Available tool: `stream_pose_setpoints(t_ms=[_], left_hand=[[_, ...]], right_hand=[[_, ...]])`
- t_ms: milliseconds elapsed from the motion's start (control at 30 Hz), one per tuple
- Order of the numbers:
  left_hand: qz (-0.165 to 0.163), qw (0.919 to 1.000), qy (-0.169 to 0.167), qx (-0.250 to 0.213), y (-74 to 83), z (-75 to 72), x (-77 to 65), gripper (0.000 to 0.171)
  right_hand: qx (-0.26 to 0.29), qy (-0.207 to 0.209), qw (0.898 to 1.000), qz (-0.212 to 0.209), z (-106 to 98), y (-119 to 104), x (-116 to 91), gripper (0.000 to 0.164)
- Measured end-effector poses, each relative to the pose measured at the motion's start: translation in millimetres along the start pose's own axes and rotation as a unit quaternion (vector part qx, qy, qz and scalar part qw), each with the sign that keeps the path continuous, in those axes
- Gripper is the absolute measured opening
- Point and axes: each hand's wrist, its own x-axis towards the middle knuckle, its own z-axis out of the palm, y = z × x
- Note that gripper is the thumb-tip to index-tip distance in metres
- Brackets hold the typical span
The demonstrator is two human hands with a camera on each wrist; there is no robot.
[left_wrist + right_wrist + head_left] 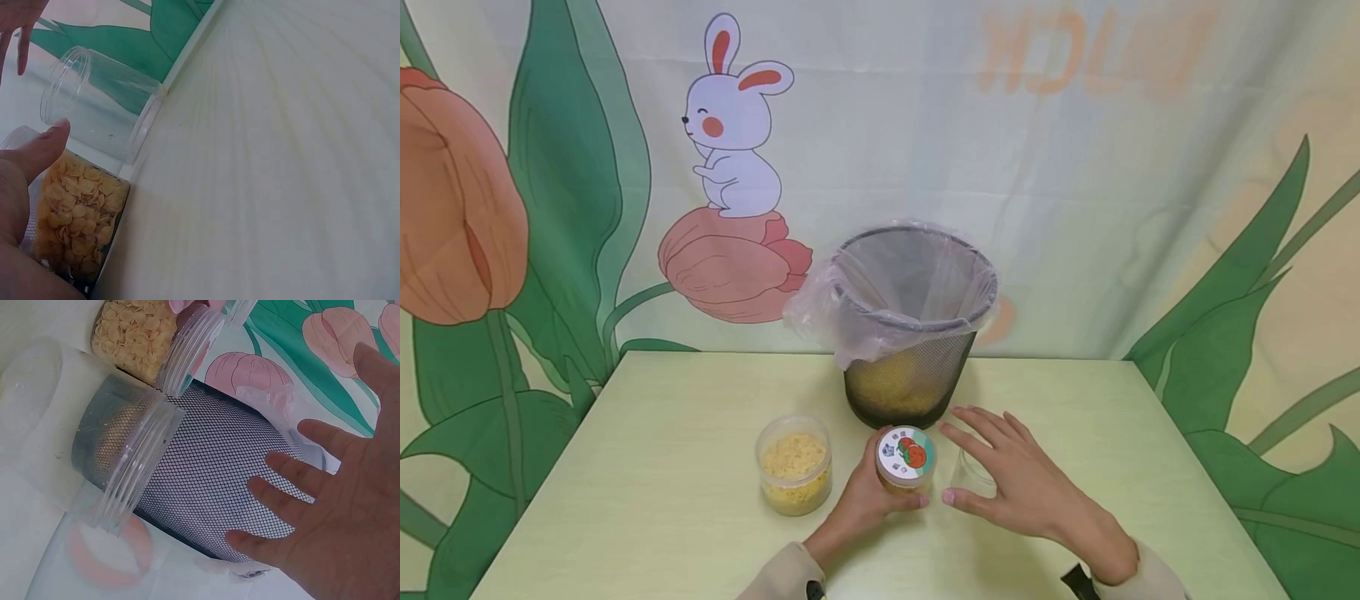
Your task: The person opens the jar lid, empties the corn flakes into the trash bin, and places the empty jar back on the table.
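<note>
My left hand (pixel 867 502) grips a small clear jar of pale yellow flakes (pixel 81 215), thumb on the near side and fingers round the back. On its lid (pixel 906 454) is a round label with orange fruit on white and green. To the right stands an open, empty clear jar (pixel 47 419), upright on the table. Over and beside this jar my right hand (pixel 1028 490) hovers with spread fingers and nothing in them; the right wrist view shows its fingers apart from the jar's threaded rim.
Left of my left hand stands an uncovered clear tub of yellow crumbs (pixel 796 471). Behind both hands is a black mesh bin (pixel 951 367) lined with a thin pinkish bag (pixel 857 333), something yellowish showing low in it. A printed cloth (pixel 880 125) hangs behind the pale table (pixel 685 467).
</note>
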Motion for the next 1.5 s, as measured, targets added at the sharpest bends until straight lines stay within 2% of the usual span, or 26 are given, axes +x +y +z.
stream_pose_setpoints(t_ms=[200, 400, 700, 900, 1267, 1500], left_hand=[[0.006, 0.9999, 0.01, 0.004, -2.7, 1.8, -2.5, 0.1], [0.003, 0.9998, 0.017, 0.006, 1.5, 0.6, -7.1, 0.1], [0.019, 0.9994, 0.021, 0.018, 22.5, -3.2, -15.3, 0.102], [0.042, 0.9984, 0.021, 0.031, 35.9, -6.5, -22.2, 0.102], [0.072, 0.9952, 0.028, 0.06, 62.6, -8.6, -29.9, 0.101], [0.092, 0.9868, 0.049, 0.124, 70.5, -5.1, -35.0, 0.101]], right_hand=[[0.003, 0.004, 1.0, 0.0, 0, -1, -1, 0.076], [0.004, 0.003, 1.0, 0.001, 1, -3, -1, 0.077], [0.011, 0.021, 1.0, -0.018, 1, -6, 3, 0.082], [0.022, 0.036, 0.998, -0.04, 2, -12, 10, 0.086], [0.035, 0.028, 0.997, -0.062, 4, -25, 25, 0.083], [0.041, 0.022, 0.996, -0.072, 9, -32, 33, 0.081]])
